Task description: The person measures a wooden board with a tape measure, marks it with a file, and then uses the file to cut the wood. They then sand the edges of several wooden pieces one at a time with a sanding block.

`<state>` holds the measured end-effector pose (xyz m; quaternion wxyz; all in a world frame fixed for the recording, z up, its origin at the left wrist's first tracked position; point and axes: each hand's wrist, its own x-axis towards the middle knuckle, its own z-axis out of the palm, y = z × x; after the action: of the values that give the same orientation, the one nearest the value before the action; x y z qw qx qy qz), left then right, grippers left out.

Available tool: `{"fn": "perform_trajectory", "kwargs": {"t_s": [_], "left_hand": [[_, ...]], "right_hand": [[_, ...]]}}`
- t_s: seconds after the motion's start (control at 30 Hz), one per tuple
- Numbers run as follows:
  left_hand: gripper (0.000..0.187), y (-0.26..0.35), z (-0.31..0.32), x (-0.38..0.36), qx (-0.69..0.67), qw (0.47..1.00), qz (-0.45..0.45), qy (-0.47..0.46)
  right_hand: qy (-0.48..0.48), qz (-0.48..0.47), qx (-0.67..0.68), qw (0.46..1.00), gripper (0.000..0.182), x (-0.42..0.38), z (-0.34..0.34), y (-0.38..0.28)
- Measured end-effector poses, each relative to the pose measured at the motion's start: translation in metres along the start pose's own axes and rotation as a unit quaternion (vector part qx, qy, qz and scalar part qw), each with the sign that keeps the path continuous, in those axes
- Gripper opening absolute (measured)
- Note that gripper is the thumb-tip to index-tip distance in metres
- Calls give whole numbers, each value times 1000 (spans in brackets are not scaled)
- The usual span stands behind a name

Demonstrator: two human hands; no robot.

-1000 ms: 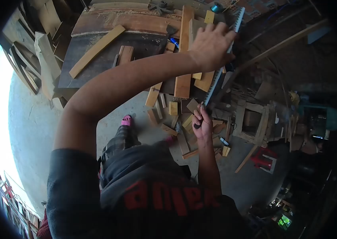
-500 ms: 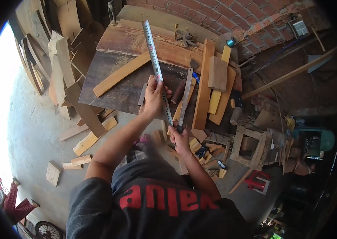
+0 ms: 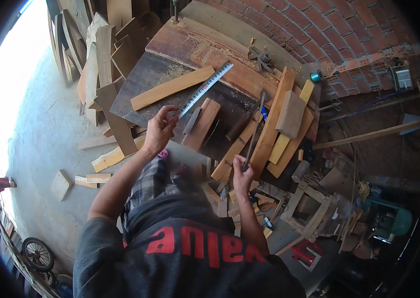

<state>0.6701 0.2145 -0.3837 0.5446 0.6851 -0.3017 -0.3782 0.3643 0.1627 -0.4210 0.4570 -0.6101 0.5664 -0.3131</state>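
My left hand point(image 3: 161, 130) pinches the near end of the visible tape measure point(image 3: 206, 88). Its pale numbered blade slants up and right over the workbench; I cannot make out its case. Closed around the lower end of a long, thin metal ruler-like strip point(image 3: 254, 131) is my right hand point(image 3: 243, 175), near the bench's front edge. Between the hands lie a short wooden block point(image 3: 204, 124) with a grey strip beside it, and a dark rounded wooden piece point(image 3: 237, 125). A long flat board point(image 3: 172, 88) rests beyond my left hand.
Planks point(image 3: 273, 121) and a thick wood block point(image 3: 290, 114) lie on the workbench point(image 3: 128, 84) at right. Boards point(image 3: 115, 119) lean at left. A brick wall point(image 3: 329, 30) stands behind. Offcuts and a wooden frame point(image 3: 289, 213) crowd the floor at right.
My left hand has moved left and down with the tape, whose blade now tilts right and no longer reaches my right hand. The metal strip has turned nearly edge-on. The view has shifted.
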Motion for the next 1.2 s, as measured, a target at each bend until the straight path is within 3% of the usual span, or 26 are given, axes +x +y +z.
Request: {"fn": "perform_trajectory", "kwargs": {"t_s": [0.13, 0.17, 0.23, 0.33, 0.37, 0.4, 0.43, 0.6, 1.2], "left_hand": [[20, -16, -58, 19, 223, 974, 29, 34], [21, -15, -68, 26, 234, 972, 1, 29], [20, -23, -80, 45, 266, 963, 23, 28], [20, -24, -86, 73, 309, 949, 61, 9], [20, -24, -86, 83, 307, 950, 62, 4], [20, -23, -84, 92, 312, 948, 60, -7], [20, -23, -82, 100, 318, 946, 58, -16], [20, -24, -74, 128, 323, 944, 49, -47], [18, -29, -71, 136, 307, 950, 17, -53]], "right_hand": [[16, -71, -14, 997, 27, 41, 20, -16], [17, -88, -33, 995, 27, 55, 29, -26], [25, -107, -40, 993, 28, 84, 53, -61], [31, -163, -67, 984, 29, 145, 90, -59], [32, -175, -62, 982, 28, 165, 102, -57], [34, -115, -123, 985, 27, 177, 111, -67], [31, -129, -36, 990, 25, 191, 125, -70], [36, -107, -31, 993, 25, 240, 161, -68], [79, -111, -58, 989, 15, 264, 197, -59]]}}
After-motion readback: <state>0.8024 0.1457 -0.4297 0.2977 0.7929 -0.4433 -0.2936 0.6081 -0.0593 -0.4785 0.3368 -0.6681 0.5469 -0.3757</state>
